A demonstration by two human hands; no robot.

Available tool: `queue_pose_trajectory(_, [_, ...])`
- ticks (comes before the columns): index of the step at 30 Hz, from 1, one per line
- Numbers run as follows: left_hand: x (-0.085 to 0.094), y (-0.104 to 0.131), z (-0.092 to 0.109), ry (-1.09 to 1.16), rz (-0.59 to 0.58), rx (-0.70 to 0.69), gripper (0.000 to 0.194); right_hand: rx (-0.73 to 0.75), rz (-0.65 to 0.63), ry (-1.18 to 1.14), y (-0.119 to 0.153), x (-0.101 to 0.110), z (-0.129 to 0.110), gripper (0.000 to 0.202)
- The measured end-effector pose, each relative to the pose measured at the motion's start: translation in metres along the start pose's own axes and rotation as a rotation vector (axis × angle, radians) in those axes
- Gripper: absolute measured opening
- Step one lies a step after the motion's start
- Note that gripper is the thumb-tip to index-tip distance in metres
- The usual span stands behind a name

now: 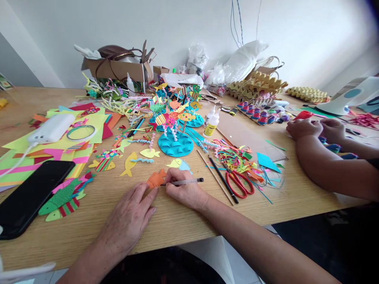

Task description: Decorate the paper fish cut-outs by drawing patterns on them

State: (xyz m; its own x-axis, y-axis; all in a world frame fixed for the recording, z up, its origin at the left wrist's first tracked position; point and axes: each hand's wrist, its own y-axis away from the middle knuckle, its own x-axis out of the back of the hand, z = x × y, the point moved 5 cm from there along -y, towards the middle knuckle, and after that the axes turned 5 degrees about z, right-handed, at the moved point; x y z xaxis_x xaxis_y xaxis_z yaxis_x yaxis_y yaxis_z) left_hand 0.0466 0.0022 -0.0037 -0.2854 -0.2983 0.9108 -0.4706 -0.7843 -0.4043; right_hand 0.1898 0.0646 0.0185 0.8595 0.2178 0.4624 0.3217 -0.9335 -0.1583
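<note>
An orange paper fish (156,178) with dark marks on it lies on the wooden table in front of me. My left hand (132,213) rests flat, its fingertips touching the fish's lower left edge. In my right hand (185,192) a pen (188,181) is pinched, its tip end at the fish and partly hidden by the fingers. Just behind are a yellow paper fish (129,164), a pale yellow and blue fish (178,165), and another yellow fish (149,153) joined to a pink twisted pipe cleaner (152,140).
Red-handled scissors (241,185), a black pencil (223,179) and a wooden stick (214,176) lie right. Glue bottles (211,127) stand behind blue bases (175,144) bearing paper fish. A phone (32,197) and coloured paper (97,136) lie left. Another person's hands (304,128) work at far right.
</note>
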Motion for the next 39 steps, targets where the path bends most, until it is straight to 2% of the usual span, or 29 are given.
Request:
queue_pose_trajectory(5, [0.0008,-0.0005,0.001,-0.005,0.001,-0.03,0.035,-0.035,0.034,-0.015,-0.0003,0.0035,0.0016,0.01])
queue_pose_trajectory(16, [0.0002,-0.0008,0.0015,-0.023,-0.009,-0.035,0.037,-0.009,0.009,-0.073,-0.0002,0.0011,0.0022,0.008])
queue_pose_trajectory(27, [-0.0003,-0.0018,0.0031,-0.026,-0.014,0.0,0.037,-0.009,0.025,-0.03,-0.0017,0.0005,0.0029,0.008])
queue_pose_trajectory(34, [0.0009,-0.0019,0.005,-0.044,0.027,-0.045,0.036,-0.01,0.031,-0.023,-0.0013,0.0016,0.0024,0.008])
queue_pose_trajectory(39, [0.0007,-0.0022,0.0046,-0.039,0.012,-0.043,0.036,-0.004,0.027,-0.031,-0.0009,0.002,0.0031,0.008])
